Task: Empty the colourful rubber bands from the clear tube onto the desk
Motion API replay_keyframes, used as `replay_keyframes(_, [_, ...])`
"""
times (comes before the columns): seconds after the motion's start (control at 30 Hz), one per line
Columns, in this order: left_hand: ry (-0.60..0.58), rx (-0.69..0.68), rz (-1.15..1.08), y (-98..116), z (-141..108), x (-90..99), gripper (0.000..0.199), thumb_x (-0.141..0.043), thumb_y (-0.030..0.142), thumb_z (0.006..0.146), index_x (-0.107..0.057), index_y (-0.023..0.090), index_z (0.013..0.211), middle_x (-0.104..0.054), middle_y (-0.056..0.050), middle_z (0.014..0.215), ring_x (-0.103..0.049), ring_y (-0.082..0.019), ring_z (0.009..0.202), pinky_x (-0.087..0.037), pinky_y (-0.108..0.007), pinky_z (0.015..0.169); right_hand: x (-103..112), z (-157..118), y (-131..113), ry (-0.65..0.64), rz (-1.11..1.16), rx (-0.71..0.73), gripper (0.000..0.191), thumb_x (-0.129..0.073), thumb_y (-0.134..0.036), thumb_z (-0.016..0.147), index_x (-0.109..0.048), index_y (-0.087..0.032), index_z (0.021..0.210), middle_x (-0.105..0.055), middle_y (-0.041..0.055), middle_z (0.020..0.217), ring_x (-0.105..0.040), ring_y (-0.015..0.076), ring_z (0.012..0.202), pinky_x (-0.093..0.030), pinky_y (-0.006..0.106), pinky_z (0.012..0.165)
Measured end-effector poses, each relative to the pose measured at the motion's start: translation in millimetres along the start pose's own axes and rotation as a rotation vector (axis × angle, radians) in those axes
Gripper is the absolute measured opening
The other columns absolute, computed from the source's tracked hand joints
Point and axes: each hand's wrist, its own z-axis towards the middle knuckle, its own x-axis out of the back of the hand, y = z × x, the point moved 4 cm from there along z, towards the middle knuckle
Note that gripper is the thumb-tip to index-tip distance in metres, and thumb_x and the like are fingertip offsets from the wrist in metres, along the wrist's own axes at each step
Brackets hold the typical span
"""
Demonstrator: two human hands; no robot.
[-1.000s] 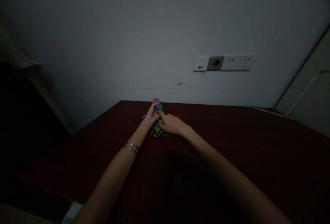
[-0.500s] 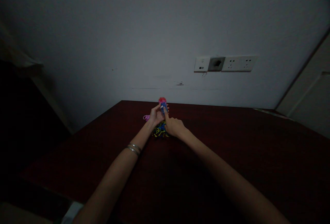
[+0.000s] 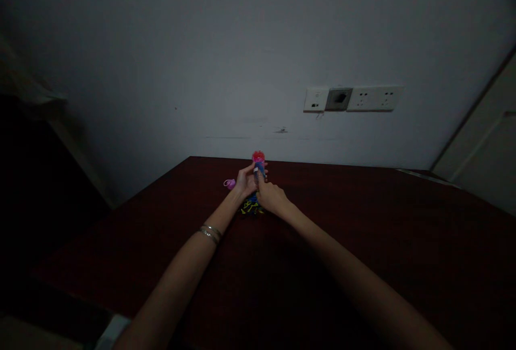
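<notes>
My left hand (image 3: 245, 180) is wrapped round a small clear container (image 3: 259, 166) with pink-red contents at its top and a blue label. The container stands roughly upright in the palm. My right hand (image 3: 271, 195) touches the container's lower front with its extended index finger; its other fingers are curled, and nothing shows in them. Under both hands lies a pile of small blue and yellow pieces (image 3: 251, 207). A pink-purple lid-like piece with a loop (image 3: 230, 183) rests on the table left of my left hand.
The dark red table (image 3: 346, 221) meets a grey wall (image 3: 226, 59). Wall sockets (image 3: 374, 99) are mounted above the table's back edge on the right. A pale door or panel (image 3: 484, 145) stands at far right, and a dark area lies at far left.
The container and the fingers of my left hand have shifted slightly right. My right index finger still touches the container. The pile and the purple piece stay put.
</notes>
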Motion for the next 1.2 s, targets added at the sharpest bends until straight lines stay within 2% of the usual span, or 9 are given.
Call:
replay_keyframes(0.2, [0.096, -0.092, -0.001, 7, 4, 10.7, 0.036, -0.045, 0.034, 0.082, -0.061, 0.01, 0.102, -0.066, -0.009, 0.072, -0.057, -0.013, 0.052, -0.048, -0.028, 0.057, -2, -5, -11, -0.038, 0.041, 0.039, 0.066, -0.038, -0.025, 0.083, -0.007, -0.014, 0.139, -0.063, 0.0181, 0.102, -0.062, 0.0304, 0.091, -0.047, 0.039, 0.071])
replay_keyframes(0.43, [0.088, -0.081, -0.01, 15, 4, 15.2, 0.031, -0.046, 0.031, 0.082, -0.062, 0.008, 0.096, -0.065, -0.01, 0.073, -0.058, -0.014, 0.056, -0.047, -0.026, 0.055, 2, -8, -13, 0.028, 0.044, 0.053, 0.056, -0.034, -0.026, 0.086, -0.013, -0.016, 0.137, -0.064, 0.0165, 0.098, -0.063, 0.029, 0.086, -0.046, 0.038, 0.069])
replay_keyframes(0.57, [0.168, -0.109, 0.028, 27, 3, 24.5, 0.025, -0.048, 0.03, 0.081, -0.06, 0.009, 0.085, -0.065, -0.009, 0.069, -0.057, -0.013, 0.053, -0.045, -0.024, 0.051, 2, -10, -18, 0.008, 0.025, 0.072, 0.044, -0.035, -0.028, 0.086, -0.029, -0.014, 0.127, -0.064, 0.0166, 0.098, -0.063, 0.0287, 0.087, -0.046, 0.038, 0.07])
replay_keyframes(0.67, [0.208, -0.15, 0.132, 40, 1, 30.1, 0.02, -0.052, 0.028, 0.078, -0.059, 0.01, 0.082, -0.065, -0.01, 0.073, -0.057, -0.013, 0.054, -0.045, -0.024, 0.051, 4, -11, -20, 0.009, 0.009, 0.092, 0.035, -0.034, -0.031, 0.087, -0.041, -0.015, 0.117, -0.063, 0.0155, 0.098, -0.062, 0.0272, 0.089, -0.045, 0.037, 0.073])
replay_keyframes(0.77, [0.194, -0.218, 0.321, 52, -2, 29.9, 0.02, -0.061, 0.025, 0.072, -0.06, 0.011, 0.087, -0.066, -0.01, 0.078, -0.059, -0.014, 0.062, -0.045, -0.023, 0.055, 6, -9, -14, 0.025, 0.01, 0.093, 0.033, -0.033, -0.035, 0.088, -0.051, -0.017, 0.108, -0.063, 0.0136, 0.098, -0.061, 0.0252, 0.091, -0.044, 0.034, 0.073])
replay_keyframes(0.97, [0.112, -0.203, 0.722, 56, -5, 19.3, 0.046, -0.072, 0.017, 0.059, -0.061, 0.014, 0.103, -0.065, -0.009, 0.09, -0.059, -0.014, 0.073, -0.044, -0.026, 0.066, 2, 5, 11, 0.094, 0.195, 0.119, 0.032, -0.036, -0.034, 0.087, -0.064, -0.02, 0.096, -0.065, 0.0083, 0.096, -0.06, 0.0192, 0.088, -0.039, 0.024, 0.069])
replay_keyframes(1.07, [0.064, -0.17, 0.805, 55, -4, 11.4, 0.047, -0.072, 0.014, 0.057, -0.061, 0.015, 0.103, -0.064, -0.011, 0.097, -0.059, -0.016, 0.078, -0.044, -0.03, 0.071, -2, 10, 21, 0.107, 0.222, 0.112, 0.038, -0.037, -0.04, 0.086, -0.068, -0.018, 0.085, -0.065, 0.0091, 0.092, -0.061, 0.0182, 0.079, -0.037, 0.023, 0.062])
replay_keyframes(1.13, [0.042, -0.19, 0.842, 56, -4, 6.5, 0.045, -0.071, 0.013, 0.057, -0.061, 0.014, 0.101, -0.063, -0.012, 0.1, -0.059, -0.018, 0.081, -0.044, -0.031, 0.072, -5, 12, 24, 0.081, 0.238, 0.103, 0.041, -0.037, -0.043, 0.086, -0.069, -0.018, 0.08, -0.066, 0.0084, 0.084, -0.06, 0.0171, 0.07, -0.035, 0.023, 0.057])
replay_keyframes(1.2, [0.04, -0.238, 0.867, 58, -4, 3.8, 0.044, -0.071, 0.012, 0.056, -0.062, 0.013, 0.099, -0.062, -0.013, 0.1, -0.058, -0.018, 0.084, -0.044, -0.031, 0.074, -9, 14, 26, 0.045, 0.262, 0.107, 0.036, -0.041, -0.04, 0.084, -0.069, -0.019, 0.08, -0.066, 0.0065, 0.077, -0.059, 0.0161, 0.066, -0.035, 0.023, 0.055])
